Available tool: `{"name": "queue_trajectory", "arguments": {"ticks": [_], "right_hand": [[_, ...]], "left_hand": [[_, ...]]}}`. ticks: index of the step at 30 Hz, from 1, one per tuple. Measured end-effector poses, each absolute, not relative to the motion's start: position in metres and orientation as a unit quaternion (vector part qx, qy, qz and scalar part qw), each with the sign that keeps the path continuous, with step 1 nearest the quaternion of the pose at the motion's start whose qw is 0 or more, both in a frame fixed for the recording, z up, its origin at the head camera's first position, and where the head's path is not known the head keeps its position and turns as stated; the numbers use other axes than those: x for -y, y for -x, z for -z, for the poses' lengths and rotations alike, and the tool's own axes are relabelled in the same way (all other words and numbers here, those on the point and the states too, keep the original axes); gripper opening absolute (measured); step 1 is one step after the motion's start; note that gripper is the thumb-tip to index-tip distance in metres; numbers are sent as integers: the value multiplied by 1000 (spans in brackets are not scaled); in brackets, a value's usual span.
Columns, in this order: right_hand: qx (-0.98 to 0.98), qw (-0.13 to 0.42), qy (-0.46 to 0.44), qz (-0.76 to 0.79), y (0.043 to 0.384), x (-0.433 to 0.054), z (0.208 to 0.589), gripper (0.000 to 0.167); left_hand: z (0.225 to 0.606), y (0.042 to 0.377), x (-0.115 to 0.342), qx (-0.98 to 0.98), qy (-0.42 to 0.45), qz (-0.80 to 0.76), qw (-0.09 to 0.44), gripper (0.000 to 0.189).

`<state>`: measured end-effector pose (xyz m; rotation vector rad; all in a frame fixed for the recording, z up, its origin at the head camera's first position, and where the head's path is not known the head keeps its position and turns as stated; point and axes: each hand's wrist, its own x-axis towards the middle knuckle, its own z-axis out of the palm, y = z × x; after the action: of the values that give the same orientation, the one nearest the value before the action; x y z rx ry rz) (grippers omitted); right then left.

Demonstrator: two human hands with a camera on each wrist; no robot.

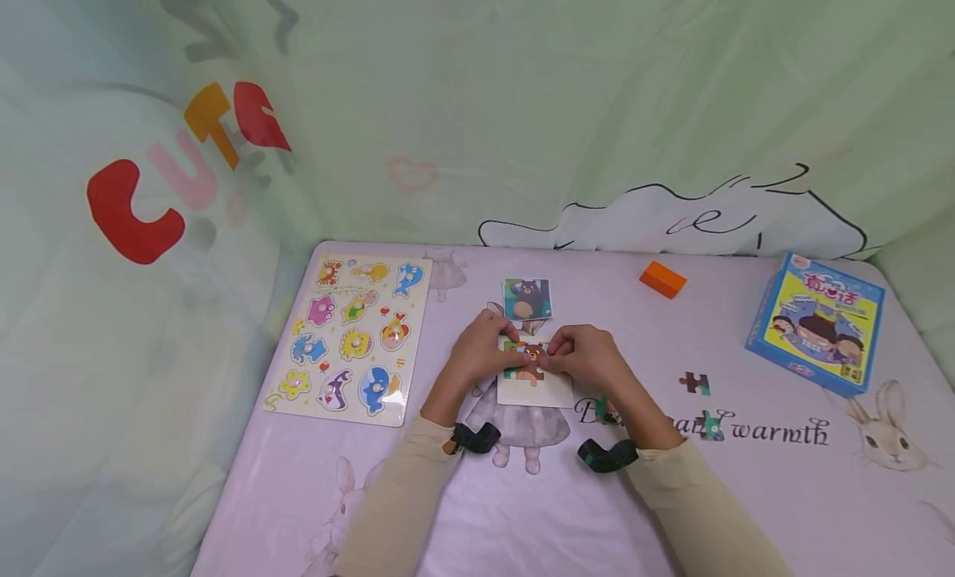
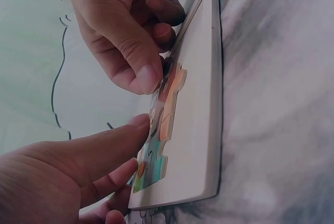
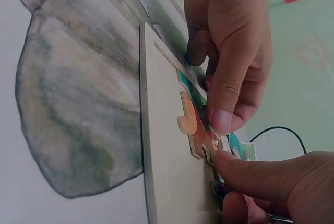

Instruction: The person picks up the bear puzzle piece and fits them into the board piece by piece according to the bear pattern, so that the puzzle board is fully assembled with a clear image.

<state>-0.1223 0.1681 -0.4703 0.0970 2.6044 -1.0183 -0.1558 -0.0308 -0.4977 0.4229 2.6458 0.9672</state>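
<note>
A small pale puzzle board [image 1: 537, 394] lies on the table, with joined bear jigsaw pieces [image 1: 531, 374] along its far part. My left hand [image 1: 477, 349] holds the board's far left side, its thumb on the pieces and its fingers at the edge. From the right, my right hand [image 1: 589, 357] pinches a brown jigsaw piece at the bear's head, mostly covered by the fingers. Both thumbs almost meet over the pieces in the left wrist view, where the orange and teal pieces [image 2: 166, 122] stand slightly proud of the board. Just beyond lies a bear picture card [image 1: 527, 299].
Loose jigsaw pieces lie to the right: a brown one [image 1: 695, 383], a teal one [image 1: 712, 428], and another [image 1: 606, 410] beside the right wrist. An animal peg board [image 1: 409, 345] is at left. An orange block [image 1: 662, 279] and a blue-yellow box [image 1: 821, 324] stand at the back right.
</note>
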Motion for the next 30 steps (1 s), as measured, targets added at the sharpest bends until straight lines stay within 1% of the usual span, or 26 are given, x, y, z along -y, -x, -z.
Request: {"name": "queue_trajectory", "arguments": {"ticks": [4, 11, 25, 30], "right_hand": [[-917, 171, -33, 358, 123, -168, 471, 23], [-924, 168, -25, 344, 123, -168, 470, 22], [-923, 175, -29, 342, 123, -166, 470, 22], [-923, 188, -24, 335, 123, -166, 468, 29]], "left_hand": [[495, 154, 30, -921, -137, -333, 149, 32], [491, 153, 30, -916, -148, -345, 140, 28], [493, 153, 29, -921, -143, -336, 139, 27], [493, 153, 29, -921, -147, -333, 140, 29]]}}
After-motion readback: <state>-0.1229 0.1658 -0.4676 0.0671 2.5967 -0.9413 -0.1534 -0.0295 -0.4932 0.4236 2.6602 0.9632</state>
